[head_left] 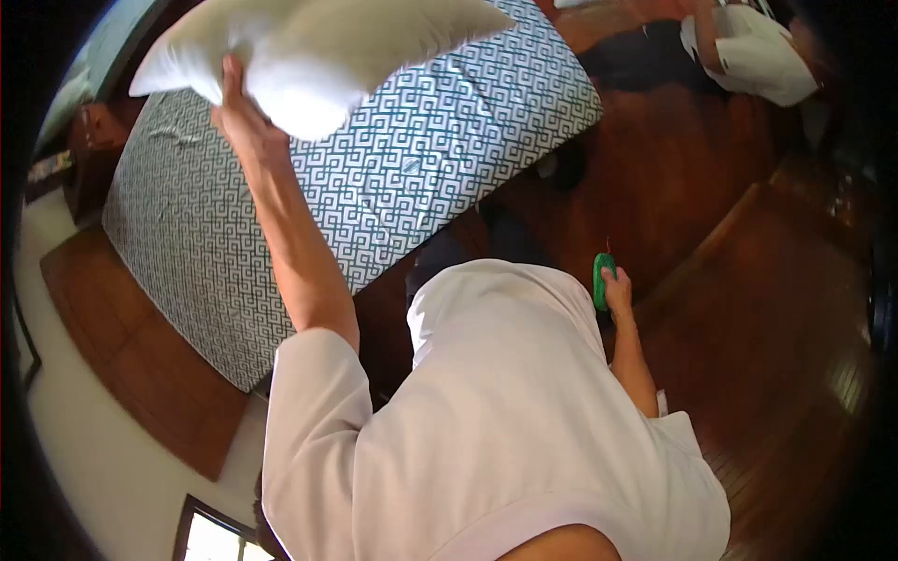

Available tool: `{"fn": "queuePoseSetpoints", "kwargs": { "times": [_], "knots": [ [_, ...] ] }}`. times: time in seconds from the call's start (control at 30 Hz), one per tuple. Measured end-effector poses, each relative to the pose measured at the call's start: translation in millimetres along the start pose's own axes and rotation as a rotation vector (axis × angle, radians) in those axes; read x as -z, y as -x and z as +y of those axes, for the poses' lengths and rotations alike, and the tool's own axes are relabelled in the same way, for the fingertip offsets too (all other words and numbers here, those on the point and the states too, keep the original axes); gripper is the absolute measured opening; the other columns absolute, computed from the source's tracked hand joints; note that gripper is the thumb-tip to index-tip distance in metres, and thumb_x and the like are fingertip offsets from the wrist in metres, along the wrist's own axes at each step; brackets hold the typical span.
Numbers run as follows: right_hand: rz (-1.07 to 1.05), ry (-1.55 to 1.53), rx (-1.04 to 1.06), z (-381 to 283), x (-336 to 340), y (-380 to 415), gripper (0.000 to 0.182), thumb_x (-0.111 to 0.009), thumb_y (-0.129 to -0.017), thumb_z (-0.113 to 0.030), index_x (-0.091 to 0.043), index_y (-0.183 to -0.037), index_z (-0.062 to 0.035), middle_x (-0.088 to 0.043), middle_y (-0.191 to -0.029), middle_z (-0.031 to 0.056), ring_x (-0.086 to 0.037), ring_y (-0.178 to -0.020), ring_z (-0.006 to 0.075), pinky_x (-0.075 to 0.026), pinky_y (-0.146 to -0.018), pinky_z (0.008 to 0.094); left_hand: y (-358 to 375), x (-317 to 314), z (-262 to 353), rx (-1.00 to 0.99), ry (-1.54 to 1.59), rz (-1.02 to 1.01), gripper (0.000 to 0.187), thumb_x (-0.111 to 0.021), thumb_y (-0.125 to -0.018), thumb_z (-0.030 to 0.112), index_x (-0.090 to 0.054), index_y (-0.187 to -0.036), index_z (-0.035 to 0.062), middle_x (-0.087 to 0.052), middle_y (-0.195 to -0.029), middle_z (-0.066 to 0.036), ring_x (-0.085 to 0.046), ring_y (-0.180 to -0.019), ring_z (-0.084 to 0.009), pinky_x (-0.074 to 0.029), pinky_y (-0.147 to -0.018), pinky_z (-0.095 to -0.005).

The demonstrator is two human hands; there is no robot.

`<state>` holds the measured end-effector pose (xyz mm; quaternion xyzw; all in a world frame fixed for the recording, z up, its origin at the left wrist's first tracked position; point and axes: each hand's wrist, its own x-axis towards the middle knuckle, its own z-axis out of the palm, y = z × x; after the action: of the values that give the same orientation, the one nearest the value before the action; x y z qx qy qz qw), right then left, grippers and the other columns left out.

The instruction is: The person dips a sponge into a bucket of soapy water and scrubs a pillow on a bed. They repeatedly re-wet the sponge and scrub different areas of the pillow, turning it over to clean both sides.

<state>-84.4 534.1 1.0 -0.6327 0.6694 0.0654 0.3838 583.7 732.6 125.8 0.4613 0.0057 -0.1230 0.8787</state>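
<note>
My left hand (247,114) grips the lower edge of a white pillow (327,51), thumb on the near face and the other fingers hidden behind it. The pillow is raised over a mattress (412,178) covered in a white and dark green square-patterned sheet. Low on the right, well away from the mattress, my right hand (617,288) is closed around a small green oblong object (601,280). A thin reddish bit sticks up from its top; its exact kind cannot be made out.
A brown wooden panel (140,346) runs along the left side of the mattress, by a pale wall (94,421). Dark reddish wooden floor (683,187) lies to the right. Another person in a white shirt (758,56) is at the upper right. A bright window (215,538) shows at bottom left.
</note>
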Motion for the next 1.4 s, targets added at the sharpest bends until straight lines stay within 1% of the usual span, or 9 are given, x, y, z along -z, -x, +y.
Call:
{"fn": "queuePoseSetpoints", "kwargs": {
  "times": [0.17,0.3,0.37,0.63,0.9,1.13,1.23,1.33,1.4],
  "knots": [
    [0.096,0.023,-0.111,7.7,1.8,16.4,0.036,-0.065,-0.093,-0.029,-0.063,-0.111,0.0025,-0.068,-0.104,0.0193,-0.064,-0.098,0.0319,-0.047,-0.087,0.0422,66.1,69.6,-111.0,0.159,-0.347,0.105,0.059,-0.07,-0.093,0.024,-0.048,-0.135,-0.0115,-0.061,-0.124,-0.023,-0.066,-0.109,-0.0328,-0.059,-0.09,-0.0448],
    [0.129,-0.083,-0.126,28.6,1.5,3.5,0.039,-0.067,-0.092,-0.029,-0.062,-0.117,0.0013,-0.067,-0.111,0.0195,-0.064,-0.104,0.033,-0.047,-0.09,0.0416,115.3,197.3,-258.3,0.457,-1.639,-0.035,0.104,-0.078,-0.082,0.044,-0.022,-0.151,-0.01,-0.044,-0.143,-0.033,-0.045,-0.132,-0.0465,-0.038,-0.109,-0.0556],
    [0.148,-0.079,-0.161,21.6,7.9,-5.8,0.038,-0.068,-0.092,-0.032,-0.063,-0.115,-0.0022,-0.068,-0.105,0.0119,-0.063,-0.099,0.0237,-0.048,-0.088,0.0389,140.9,150.5,-255.6,0.48,-1.777,-0.074,0.108,-0.078,-0.081,0.045,-0.016,-0.154,-0.0041,-0.039,-0.145,-0.035,-0.039,-0.134,-0.0511,-0.035,-0.11,-0.056],
    [0.05,-0.429,-0.033,1.4,4.5,-160.6,0.046,-0.067,-0.093,-0.025,-0.055,-0.13,0.0002,-0.064,-0.12,0.0154,-0.062,-0.11,0.0281,-0.048,-0.094,0.0404,134.2,-18.3,-345.5,-0.457,-1.643,-0.615,0.046,-0.072,-0.088,0.028,-0.06,-0.125,0.0025,-0.056,-0.124,-0.025,-0.051,-0.118,-0.0427,-0.042,-0.103,-0.0495],
    [-0.055,0.078,-0.026,35.3,-150.8,-444.3,0.057,-0.059,-0.091,-0.042,-0.052,-0.134,-0.0059,-0.066,-0.12,0.0231,-0.064,-0.111,0.0411,-0.051,-0.093,0.0465,82.4,-40.2,-499.6,-1.131,-2.055,-0.692,0.091,-0.072,-0.083,0.059,-0.044,-0.142,-0.0037,-0.047,-0.143,-0.025,-0.043,-0.133,-0.0393,-0.032,-0.105,-0.0557],
    [-0.208,0.418,0.132,155.8,-329.4,-627.6,0.057,-0.072,-0.081,-0.045,-0.064,-0.128,-0.0137,-0.068,-0.121,0.0161,-0.067,-0.109,0.0381,-0.055,-0.09,0.0506,59.3,64.8,-516.4,-1.062,-2.126,-0.57,0.096,-0.058,-0.091,0.057,-0.019,-0.148,-0.0103,-0.028,-0.149,-0.032,-0.027,-0.139,-0.0423,-0.024,-0.109,-0.0578],
    [0.097,0.493,0.367,190.1,-381.0,-645.8,0.035,-0.063,-0.086,-0.038,-0.074,-0.103,-0.0094,-0.074,-0.095,0.0099,-0.071,-0.09,0.0337,-0.057,-0.081,0.0472,42.2,89.1,-491.0,-1.008,-2.135,-0.502,0.092,-0.053,-0.095,0.053,-0.015,-0.148,-0.0114,-0.026,-0.148,-0.033,-0.026,-0.137,-0.0424,-0.021,-0.11,-0.0574],
    [-0.037,0.481,0.017,193.8,-400.0,-658.8,0.031,-0.063,-0.086,-0.03,-0.073,-0.106,-0.0093,-0.073,-0.096,0.0106,-0.07,-0.091,0.0316,-0.056,-0.083,0.0471,49.3,83.3,-492.1,-1.008,-2.124,-0.522,0.091,-0.051,-0.095,0.053,-0.015,-0.148,-0.0115,-0.026,-0.147,-0.033,-0.026,-0.136,-0.0423,-0.021,-0.11,-0.0575],
    [0.35,0.505,0.257,213.9,-426.1,-659.3,0.027,-0.062,-0.087,-0.026,-0.072,-0.106,-0.0084,-0.072,-0.098,0.0124,-0.07,-0.094,0.0299,-0.055,-0.085,0.0465,56.8,77.3,-497.3,-1.002,-2.121,-0.539,0.09,-0.05,-0.096,0.053,-0.015,-0.148,-0.0116,-0.026,-0.146,-0.033,-0.026,-0.136,-0.0423,-0.021,-0.11,-0.0576]
  ]
}}
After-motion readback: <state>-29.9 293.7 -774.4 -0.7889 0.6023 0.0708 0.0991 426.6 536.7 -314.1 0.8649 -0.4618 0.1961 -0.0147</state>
